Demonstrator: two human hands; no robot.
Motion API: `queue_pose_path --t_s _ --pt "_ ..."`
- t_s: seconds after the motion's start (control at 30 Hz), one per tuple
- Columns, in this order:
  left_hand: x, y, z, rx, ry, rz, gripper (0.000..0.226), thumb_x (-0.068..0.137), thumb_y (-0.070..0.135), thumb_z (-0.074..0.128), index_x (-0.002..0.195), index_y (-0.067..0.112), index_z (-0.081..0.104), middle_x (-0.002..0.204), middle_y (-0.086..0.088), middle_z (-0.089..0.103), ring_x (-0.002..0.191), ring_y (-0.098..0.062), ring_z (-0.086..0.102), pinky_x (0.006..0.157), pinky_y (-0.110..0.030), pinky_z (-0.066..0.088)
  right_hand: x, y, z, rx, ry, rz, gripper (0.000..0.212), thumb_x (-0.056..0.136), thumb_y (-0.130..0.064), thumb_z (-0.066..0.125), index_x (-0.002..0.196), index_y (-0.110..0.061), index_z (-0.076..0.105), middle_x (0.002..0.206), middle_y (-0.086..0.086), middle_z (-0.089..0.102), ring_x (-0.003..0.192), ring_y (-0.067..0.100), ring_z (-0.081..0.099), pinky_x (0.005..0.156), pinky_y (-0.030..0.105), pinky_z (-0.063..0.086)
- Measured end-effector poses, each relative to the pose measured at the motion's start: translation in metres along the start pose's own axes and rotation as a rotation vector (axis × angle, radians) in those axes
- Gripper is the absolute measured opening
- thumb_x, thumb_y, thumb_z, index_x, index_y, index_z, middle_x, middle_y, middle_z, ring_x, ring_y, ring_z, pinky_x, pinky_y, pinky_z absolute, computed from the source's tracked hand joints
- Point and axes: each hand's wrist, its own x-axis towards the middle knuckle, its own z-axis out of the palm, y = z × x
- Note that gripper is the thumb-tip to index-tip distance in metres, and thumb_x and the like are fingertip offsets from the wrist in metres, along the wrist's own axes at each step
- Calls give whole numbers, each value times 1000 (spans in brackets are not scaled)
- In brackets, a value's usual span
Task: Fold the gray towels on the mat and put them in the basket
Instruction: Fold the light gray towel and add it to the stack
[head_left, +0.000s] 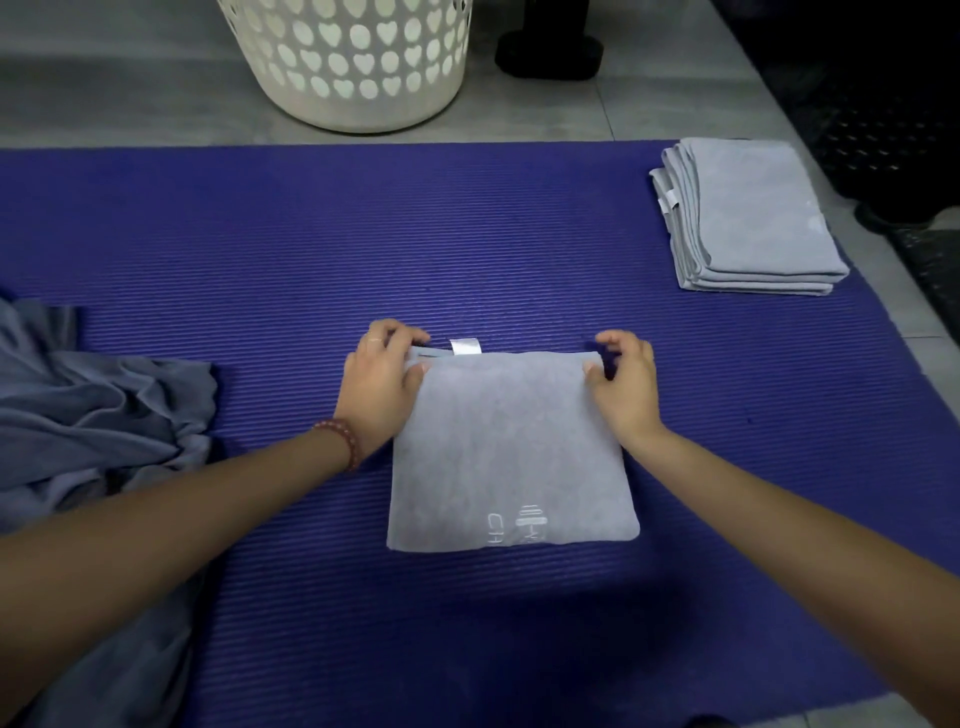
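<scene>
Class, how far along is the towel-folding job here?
Done: a stack of folded towels sits far right on the mat. In hand: the left hand and right hand pinch the far corners of the centre towel. Left: the crumpled pile needs folding, and the stack is not in the basket.

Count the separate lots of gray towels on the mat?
3: a folded stack at far right, one folded towel at centre pinched by left hand and right hand, a crumpled heap at left, partly cropped.
</scene>
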Motion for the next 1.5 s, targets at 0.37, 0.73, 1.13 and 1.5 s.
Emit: queue_pose_path --t_s 0.37,0.73,1.13,1.5 --pt "-80 -6 24 550 -350 470 99 69 86 33 150 36 7 158 -12 -1 143 -39 -7 105 -72 12 -91 38 -10 -821 -458 -635 79 84 -78 16 150 -37 2 159 9 -7 145 31 -11 115 49 -5" --pt "-40 -12 2 546 -430 289 89 66 89 3 139 47 -24 155 -1 -24 141 -22 -26 108 -63 -13 -68 7 -14 45 -213 70 79 77 -16 75 142 -21 29 137 8 41 122 18 44 99 27 37" --pt "-16 16 -20 146 -310 210 76 65 70 26 136 43 39 152 2 15 142 -11 1 111 -36 -11 -33 -56 -50 639 -511 449 29 89 -20 61 112 -2 64 105 15 71 98 30 67 80 36 55" --pt "17 103 -26 -1583 -476 -646 64 90 67 24 124 19 50 122 -14 60 109 -30 60 85 -51 49 -43 -107 -97 -461 -111 -923 44 76 -25 44 120 -25 54 90 -8 54 76 12 55 60 26 41"
